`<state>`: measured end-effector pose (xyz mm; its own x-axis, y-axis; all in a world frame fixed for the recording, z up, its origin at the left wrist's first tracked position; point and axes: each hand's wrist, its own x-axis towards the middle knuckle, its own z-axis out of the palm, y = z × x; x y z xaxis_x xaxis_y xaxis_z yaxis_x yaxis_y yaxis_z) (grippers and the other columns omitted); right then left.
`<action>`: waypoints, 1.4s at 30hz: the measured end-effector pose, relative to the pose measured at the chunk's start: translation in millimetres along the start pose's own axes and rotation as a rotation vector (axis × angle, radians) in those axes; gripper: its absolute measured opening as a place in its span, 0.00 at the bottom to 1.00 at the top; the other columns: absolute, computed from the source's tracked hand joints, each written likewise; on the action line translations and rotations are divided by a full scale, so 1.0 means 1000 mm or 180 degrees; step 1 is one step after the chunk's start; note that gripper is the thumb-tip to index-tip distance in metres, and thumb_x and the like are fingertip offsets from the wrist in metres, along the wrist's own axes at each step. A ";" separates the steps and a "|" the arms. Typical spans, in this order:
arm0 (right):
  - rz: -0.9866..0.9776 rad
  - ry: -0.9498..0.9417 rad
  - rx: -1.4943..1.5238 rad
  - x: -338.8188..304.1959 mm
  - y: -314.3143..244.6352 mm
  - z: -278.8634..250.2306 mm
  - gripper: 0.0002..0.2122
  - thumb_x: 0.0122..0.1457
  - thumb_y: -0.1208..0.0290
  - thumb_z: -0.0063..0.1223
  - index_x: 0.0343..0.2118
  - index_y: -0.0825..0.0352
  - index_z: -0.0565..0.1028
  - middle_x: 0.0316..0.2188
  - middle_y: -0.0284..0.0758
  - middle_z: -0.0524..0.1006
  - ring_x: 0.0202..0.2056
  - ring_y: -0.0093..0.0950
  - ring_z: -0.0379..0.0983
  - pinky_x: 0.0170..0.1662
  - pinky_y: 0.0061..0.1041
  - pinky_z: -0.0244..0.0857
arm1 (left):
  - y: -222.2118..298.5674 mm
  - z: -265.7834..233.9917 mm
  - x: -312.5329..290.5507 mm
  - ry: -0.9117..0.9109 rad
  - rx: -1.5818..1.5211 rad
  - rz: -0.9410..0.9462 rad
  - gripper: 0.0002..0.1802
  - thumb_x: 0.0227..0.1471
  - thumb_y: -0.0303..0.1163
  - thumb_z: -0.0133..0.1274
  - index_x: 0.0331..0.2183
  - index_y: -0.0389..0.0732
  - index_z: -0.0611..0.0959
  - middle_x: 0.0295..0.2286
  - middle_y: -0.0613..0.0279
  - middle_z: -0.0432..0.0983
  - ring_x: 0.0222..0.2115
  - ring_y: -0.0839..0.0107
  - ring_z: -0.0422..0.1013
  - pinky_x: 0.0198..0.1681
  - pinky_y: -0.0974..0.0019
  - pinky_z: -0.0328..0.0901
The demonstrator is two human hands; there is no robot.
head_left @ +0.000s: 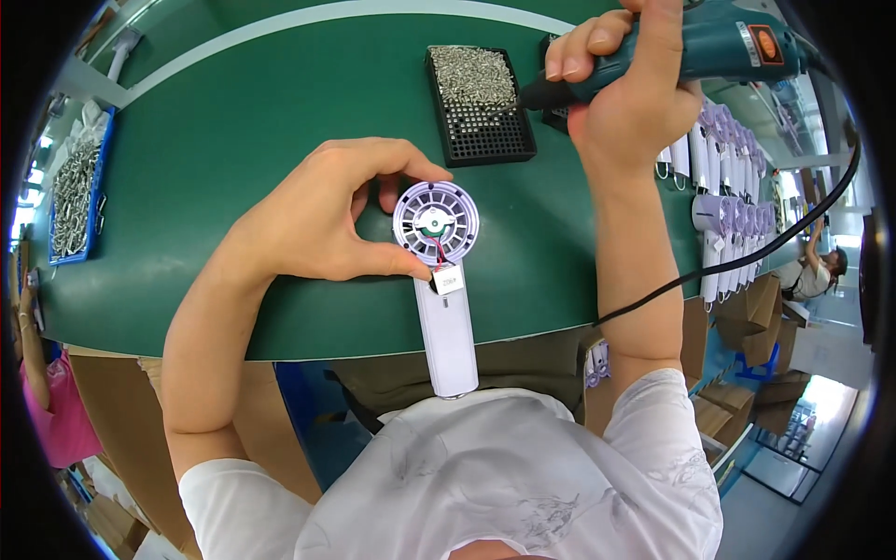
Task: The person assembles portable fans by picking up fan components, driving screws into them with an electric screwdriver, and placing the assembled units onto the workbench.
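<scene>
My left hand [322, 210] grips the round head of a small handheld fan [450, 341], thumb on one side and fingers on the other. The fan has a white handle pointing toward me and a lilac ring with an open motor centre. Thin red and dark wires run from the centre to a small white tag or block [448, 280] by my thumb. In my right hand [635, 103] is a teal electric screwdriver [709, 47], its tip over a black screw tray [490, 149]. Small silver screws [471, 75] heap at the tray's far end.
A blue bin [96, 205] of metal parts stands at the left. Rows of white-and-lilac fan bodies [733, 219] line the right side. The screwdriver's black cable [747, 266] loops past my right forearm. Other people [65, 411] sit left and right; cardboard boxes [747, 313] stand below the green table [308, 103].
</scene>
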<state>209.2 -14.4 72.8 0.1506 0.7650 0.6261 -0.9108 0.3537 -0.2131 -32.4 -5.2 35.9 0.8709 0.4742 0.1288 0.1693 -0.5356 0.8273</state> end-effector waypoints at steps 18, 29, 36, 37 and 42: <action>-0.0326 0.1251 -0.3768 -0.017 0.018 0.012 0.17 0.69 0.61 0.54 0.34 0.75 0.73 0.15 0.33 0.69 0.12 0.25 0.67 0.16 0.26 0.65 | -0.005 0.006 0.001 0.0209 0.0010 0.0441 0.35 0.30 0.40 0.78 0.44 0.39 0.85 0.31 0.66 0.79 0.26 0.75 0.70 0.25 0.73 0.61; -0.0126 0.0851 -0.3945 -0.019 0.016 0.003 0.13 0.67 0.66 0.57 0.31 0.71 0.74 0.15 0.32 0.72 0.13 0.22 0.69 0.18 0.22 0.64 | -0.003 0.003 0.002 0.0174 0.0038 0.0384 0.34 0.32 0.40 0.77 0.44 0.39 0.84 0.31 0.66 0.79 0.27 0.76 0.70 0.25 0.74 0.61; -0.0157 0.0805 -0.4091 -0.018 0.024 0.014 0.10 0.66 0.69 0.59 0.34 0.71 0.74 0.16 0.32 0.73 0.14 0.21 0.69 0.19 0.21 0.63 | -0.004 0.004 0.002 0.0145 -0.0093 0.0415 0.34 0.32 0.40 0.77 0.44 0.40 0.85 0.32 0.67 0.80 0.27 0.78 0.71 0.26 0.74 0.61; -0.0155 0.0799 -0.4090 -0.019 0.024 0.014 0.10 0.66 0.69 0.59 0.34 0.71 0.74 0.16 0.32 0.73 0.14 0.21 0.69 0.19 0.21 0.63 | -0.002 0.004 0.001 0.0135 -0.0065 0.0347 0.33 0.33 0.39 0.77 0.44 0.40 0.85 0.32 0.67 0.80 0.27 0.78 0.71 0.26 0.74 0.61; -0.0281 0.1075 -0.3905 -0.021 0.023 0.016 0.11 0.68 0.67 0.56 0.34 0.72 0.73 0.15 0.32 0.72 0.14 0.23 0.69 0.19 0.24 0.65 | -0.004 0.005 0.001 0.0130 -0.0057 0.0378 0.33 0.33 0.40 0.77 0.44 0.40 0.85 0.33 0.67 0.81 0.27 0.78 0.71 0.26 0.74 0.61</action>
<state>179.2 -30.8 66.4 0.4465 0.7481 0.4909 0.0312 0.5353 -0.8441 -30.2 -5.9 29.7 0.8648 0.4365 0.2482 0.0576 -0.5773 0.8145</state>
